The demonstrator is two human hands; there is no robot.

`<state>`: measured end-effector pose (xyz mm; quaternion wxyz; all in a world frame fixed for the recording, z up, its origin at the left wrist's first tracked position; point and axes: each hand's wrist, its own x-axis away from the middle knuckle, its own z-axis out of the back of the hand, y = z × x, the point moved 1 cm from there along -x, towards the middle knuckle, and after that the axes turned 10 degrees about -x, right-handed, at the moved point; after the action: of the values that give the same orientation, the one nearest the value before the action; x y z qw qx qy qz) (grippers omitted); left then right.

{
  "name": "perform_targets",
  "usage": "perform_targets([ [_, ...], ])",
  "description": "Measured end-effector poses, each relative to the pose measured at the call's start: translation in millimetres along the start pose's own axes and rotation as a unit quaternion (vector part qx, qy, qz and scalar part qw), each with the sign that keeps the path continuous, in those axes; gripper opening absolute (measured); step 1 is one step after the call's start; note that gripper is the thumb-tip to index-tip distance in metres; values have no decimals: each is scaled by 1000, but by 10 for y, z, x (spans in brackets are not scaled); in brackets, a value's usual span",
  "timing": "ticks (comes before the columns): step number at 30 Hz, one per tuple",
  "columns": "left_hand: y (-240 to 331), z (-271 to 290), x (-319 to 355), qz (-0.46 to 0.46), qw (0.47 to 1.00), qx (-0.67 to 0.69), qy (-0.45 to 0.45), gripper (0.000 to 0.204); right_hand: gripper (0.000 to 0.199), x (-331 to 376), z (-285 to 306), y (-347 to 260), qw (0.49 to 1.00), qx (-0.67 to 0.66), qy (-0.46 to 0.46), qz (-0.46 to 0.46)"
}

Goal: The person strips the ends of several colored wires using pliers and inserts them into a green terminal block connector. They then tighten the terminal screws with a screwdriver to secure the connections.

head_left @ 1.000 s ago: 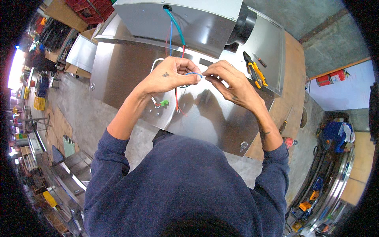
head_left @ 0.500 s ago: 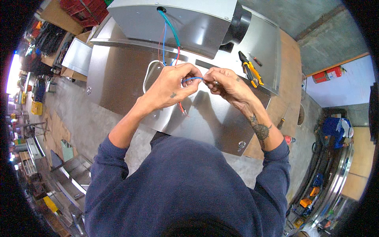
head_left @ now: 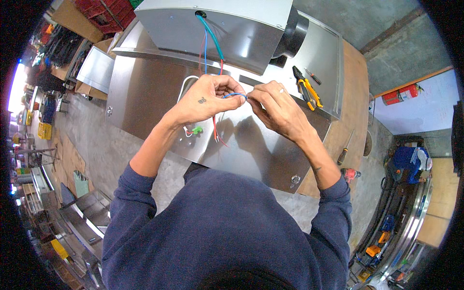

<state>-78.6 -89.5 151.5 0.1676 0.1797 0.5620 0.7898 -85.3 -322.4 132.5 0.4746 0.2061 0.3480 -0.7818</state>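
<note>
left grip [head_left: 204, 99]: pinching blue wire [head_left: 234, 94] | right grip [head_left: 280, 108]: fingertips on same wire | yellow-handled pliers [head_left: 305, 92]: lying to right

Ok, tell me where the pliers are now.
Head view, right of centre: the pliers lie above and right of the right hand, beside a small screwdriver.

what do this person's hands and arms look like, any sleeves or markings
Dark navy sleeves end near the elbows. Both hands are ungloved: the left hand bears a small dark tattoo; the right forearm shows a dark mark.
</note>
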Motion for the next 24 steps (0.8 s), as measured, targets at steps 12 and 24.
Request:
perform_targets([
  [12, 7, -58, 27, -96, 980, -151, 87, 18, 25, -44, 158, -23, 876, -225, -76, -419],
  [24, 0, -62, 24, -126, 983, -111, 71, 25, 24, -81, 52, -38, 998, -39, -20, -55],
])
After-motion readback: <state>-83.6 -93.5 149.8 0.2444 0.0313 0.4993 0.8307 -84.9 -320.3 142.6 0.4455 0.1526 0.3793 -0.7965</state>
